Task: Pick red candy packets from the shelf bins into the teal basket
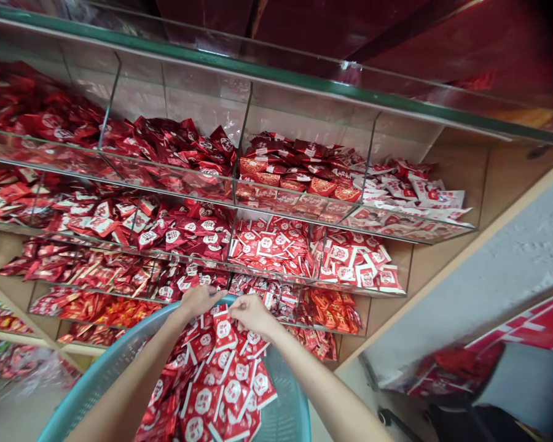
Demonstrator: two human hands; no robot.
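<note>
From my remote post I report one small, flat, square red-and-white wrapped packet (224, 331) standing near upright just inside the far rim of the round, perforated blue-green plastic basket (286, 405), above a loose heap of matching red packets (205, 399) within the basket. The fingers of my right hand (252, 314) are drawn together on the packet's upper right corner. My left hand (199, 302) is at the basket's far rim, just left of the packet; whether its fingers are clamped on anything I cannot tell. Beyond the basket rises a tiered wooden shelf (382, 307) with clear-panelled compartments of wrapped goods. I judge the packet light, its glossy film slippery, its body soft enough to flex; the contents are hidden, so fragility is unconfirmed. I recommend a thumb-and-forefinger hold on the pale edge strip, with no squeeze across the printed middle. Packets in the basket's heap overlap and will probably slide against one another; I would lift each by a free corner, checking that no neighbour follows.
</note>
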